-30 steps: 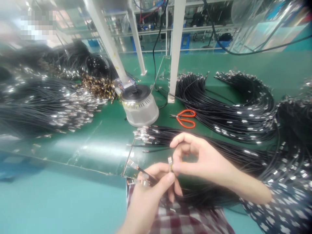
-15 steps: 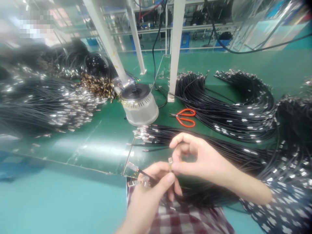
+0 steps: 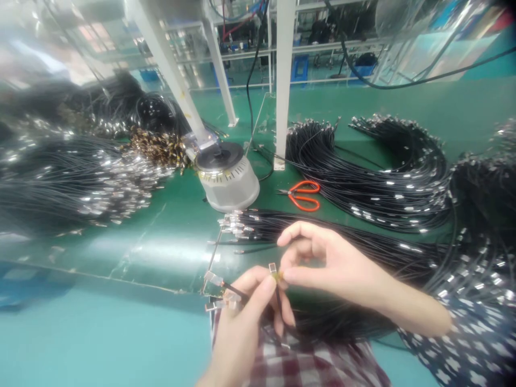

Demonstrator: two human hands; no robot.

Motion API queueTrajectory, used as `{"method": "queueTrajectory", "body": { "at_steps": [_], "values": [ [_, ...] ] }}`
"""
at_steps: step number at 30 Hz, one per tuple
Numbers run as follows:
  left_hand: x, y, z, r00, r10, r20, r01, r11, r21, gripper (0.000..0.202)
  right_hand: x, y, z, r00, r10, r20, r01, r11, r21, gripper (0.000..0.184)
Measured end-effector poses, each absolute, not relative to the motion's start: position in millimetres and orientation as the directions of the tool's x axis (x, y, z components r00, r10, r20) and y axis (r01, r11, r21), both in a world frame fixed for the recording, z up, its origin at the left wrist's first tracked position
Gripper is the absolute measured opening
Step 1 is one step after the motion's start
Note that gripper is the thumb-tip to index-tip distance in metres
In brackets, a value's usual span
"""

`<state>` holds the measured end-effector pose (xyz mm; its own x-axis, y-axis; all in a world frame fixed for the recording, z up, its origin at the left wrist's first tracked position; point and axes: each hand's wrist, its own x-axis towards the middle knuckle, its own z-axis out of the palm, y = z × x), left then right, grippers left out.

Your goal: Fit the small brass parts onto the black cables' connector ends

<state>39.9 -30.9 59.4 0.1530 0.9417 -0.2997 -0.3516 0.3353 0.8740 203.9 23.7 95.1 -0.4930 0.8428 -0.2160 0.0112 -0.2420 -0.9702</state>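
My left hand point(image 3: 244, 322) is closed round several black cables, its thumb and forefinger pinching one just below its square metal connector point(image 3: 272, 267). More cable ends with metal connectors point(image 3: 213, 277) stick out to the left between its fingers. Close against it, my right hand point(image 3: 322, 258) pinches a small yellowish piece point(image 3: 279, 275) between thumb and forefinger, at the base of the upright connector. Whether that piece is tape or a part of the cable I cannot tell. The other fingers of my right hand are curled loosely above.
A bundle of black cables point(image 3: 290, 221) lies just beyond my hands. Red-handled scissors point(image 3: 303, 194) rest near a round grey device with a black top point(image 3: 229, 180). Large cable piles point(image 3: 374, 188) lie right and left point(image 3: 80, 172). White posts point(image 3: 282, 86) rise behind.
The connector in my left hand has shifted slightly left and turned so its square opening shows. A yellowish piece now shows between it and my right fingertips. The view has moved slightly.
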Motion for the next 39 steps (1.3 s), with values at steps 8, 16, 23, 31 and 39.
{"method": "queueTrajectory", "body": {
  "at_steps": [8,16,23,31,39],
  "values": [
    [40.4,-30.7,59.8,0.127,0.938,-0.323,-0.36,0.347,0.866,0.026,200.7,23.8,94.7,-0.383,0.875,-0.295,-0.022,-0.328,-0.944,0.04],
    [38.6,-26.9,57.6,0.091,0.915,-0.392,-0.424,0.392,0.817,0.023,197.9,23.6,91.9,-0.342,0.895,-0.285,-0.03,-0.314,-0.949,0.037],
    [42.0,-27.2,60.4,0.082,0.912,-0.402,-0.499,0.386,0.776,0.015,191.5,21.9,92.0,-0.347,0.902,-0.256,-0.066,-0.296,-0.953,0.036],
    [37.7,-28.4,50.7,0.17,0.91,-0.377,-0.542,0.406,0.736,0.013,186.5,21.9,82.3,-0.337,0.918,-0.208,-0.119,-0.26,-0.958,0.035],
    [37.5,-26.6,54.4,0.158,0.914,-0.373,-0.521,0.398,0.755,0.02,179.8,11.4,81.3,-0.237,0.967,-0.093,-0.084,-0.116,-0.99,0.037]
  ]
}}
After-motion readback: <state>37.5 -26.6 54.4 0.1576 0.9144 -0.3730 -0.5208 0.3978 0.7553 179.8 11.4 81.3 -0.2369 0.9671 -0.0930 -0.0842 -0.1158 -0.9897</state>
